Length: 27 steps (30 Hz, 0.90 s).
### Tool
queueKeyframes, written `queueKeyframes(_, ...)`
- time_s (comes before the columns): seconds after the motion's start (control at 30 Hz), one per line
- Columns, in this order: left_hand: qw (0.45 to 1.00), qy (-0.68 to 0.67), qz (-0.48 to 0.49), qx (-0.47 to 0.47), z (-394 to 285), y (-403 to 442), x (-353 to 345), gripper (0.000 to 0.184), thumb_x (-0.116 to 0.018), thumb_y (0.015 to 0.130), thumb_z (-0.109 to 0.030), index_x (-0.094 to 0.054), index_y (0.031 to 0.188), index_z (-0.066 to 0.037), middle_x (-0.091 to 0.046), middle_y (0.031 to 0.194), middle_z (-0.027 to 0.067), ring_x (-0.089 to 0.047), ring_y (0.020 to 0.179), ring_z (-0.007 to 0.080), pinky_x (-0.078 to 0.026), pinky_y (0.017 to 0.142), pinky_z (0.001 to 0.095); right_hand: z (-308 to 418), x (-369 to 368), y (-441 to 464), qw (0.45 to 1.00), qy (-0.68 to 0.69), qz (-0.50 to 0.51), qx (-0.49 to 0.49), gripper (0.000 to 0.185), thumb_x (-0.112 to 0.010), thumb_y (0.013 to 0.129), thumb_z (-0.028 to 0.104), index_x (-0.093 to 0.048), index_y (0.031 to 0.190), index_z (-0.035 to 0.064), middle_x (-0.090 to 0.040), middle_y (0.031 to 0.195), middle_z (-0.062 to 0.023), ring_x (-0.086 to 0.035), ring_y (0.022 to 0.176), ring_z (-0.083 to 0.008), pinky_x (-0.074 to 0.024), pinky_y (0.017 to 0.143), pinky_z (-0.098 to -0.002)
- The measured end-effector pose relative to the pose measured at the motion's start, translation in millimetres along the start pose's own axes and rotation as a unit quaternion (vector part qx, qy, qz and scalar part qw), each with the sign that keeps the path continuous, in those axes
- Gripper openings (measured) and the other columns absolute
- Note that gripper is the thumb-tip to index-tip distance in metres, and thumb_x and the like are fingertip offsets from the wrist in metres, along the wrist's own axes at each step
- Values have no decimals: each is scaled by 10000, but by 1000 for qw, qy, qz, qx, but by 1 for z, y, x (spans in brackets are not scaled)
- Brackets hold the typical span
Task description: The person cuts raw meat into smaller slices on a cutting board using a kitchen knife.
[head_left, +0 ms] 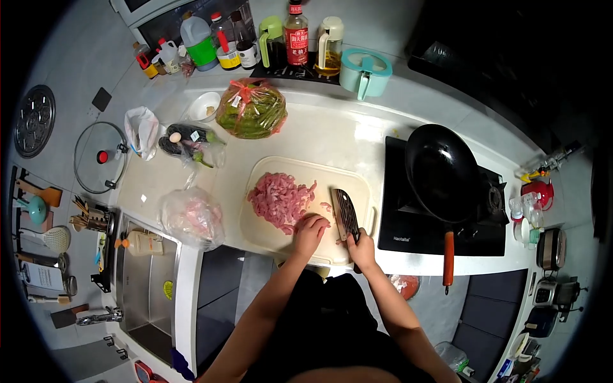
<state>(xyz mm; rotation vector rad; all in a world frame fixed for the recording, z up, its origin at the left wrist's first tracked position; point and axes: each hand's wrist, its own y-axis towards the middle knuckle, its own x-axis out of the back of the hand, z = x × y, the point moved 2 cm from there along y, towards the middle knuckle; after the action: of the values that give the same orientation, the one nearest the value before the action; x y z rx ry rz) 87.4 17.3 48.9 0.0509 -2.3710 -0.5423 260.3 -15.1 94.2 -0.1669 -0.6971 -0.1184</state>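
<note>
A cream cutting board (255, 239) lies on the counter in front of me, with a heap of sliced raw pink meat (281, 199) on its left half. At the lower right edge of the heap, my left hand (310, 235) has its fingers bent and pressed together on a bit of meat. My right hand (361, 249) is closed around the handle of a kitchen knife (345, 214). The broad, dark-patterned blade points away from me over the board, just right of my left hand. Small meat scraps lie between the blade and the heap.
Right of the board, a black wok (442, 172) sits on the gas stove (399, 220), its handle toward me. Bagged green vegetables (252, 110), eggplants (191, 140) and a clear plastic bag (191, 217) lie on the left. Bottles (296, 38) line the back; a sink (147, 287) is at lower left.
</note>
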Motion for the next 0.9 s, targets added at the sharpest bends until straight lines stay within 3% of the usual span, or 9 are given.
queueKeyframes(0.13,998,16,19,-54,-11,4,9,186,-696,690,-65,-643,866,-93,-621,949,44,-582,931,248,-472,793,353,9,9,-8,997,-58,27,31,287,-595,798,219,-535,864,-54,-582,598,-242,-601,572,-399,-494,539,-445)
queueKeyframes(0.27,998,6,-56,-38,-13,3,12,121,-676,702,-106,-644,819,-106,-619,908,11,-587,913,228,-463,801,353,6,6,-13,991,-99,49,75,297,-594,814,245,-531,850,-43,-574,581,-229,-592,558,-389,-483,527,-436)
queueKeyframes(0.43,1000,0,-18,-18,1,1,1,65,-672,696,-96,-636,749,-86,-620,868,16,-587,907,227,-477,770,346,15,2,-19,980,-165,97,57,294,-595,792,252,-534,859,-28,-603,637,-233,-613,609,-400,-510,599,-466)
queueKeyframes(0.63,999,18,-16,-27,6,0,-3,99,-671,642,-52,-637,732,-76,-621,838,43,-590,869,257,-473,766,368,27,-11,-12,969,-205,136,35,336,-595,789,247,-516,939,-43,-610,658,-235,-618,602,-391,-514,582,-474)
queueKeyframes(0.77,998,44,-25,-25,3,3,0,96,-670,646,-72,-636,736,-78,-623,840,40,-593,838,256,-471,750,365,27,-45,13,983,-158,55,71,347,-580,788,226,-509,981,-54,-612,683,-244,-618,625,-403,-517,588,-481)
queueKeyframes(0.9,999,28,-6,-26,3,0,0,100,-668,671,-77,-647,769,-77,-631,856,43,-594,835,260,-470,750,358,13,-51,21,998,-52,-25,-31,314,-567,804,235,-534,888,-66,-604,681,-269,-613,651,-415,-508,608,-465)
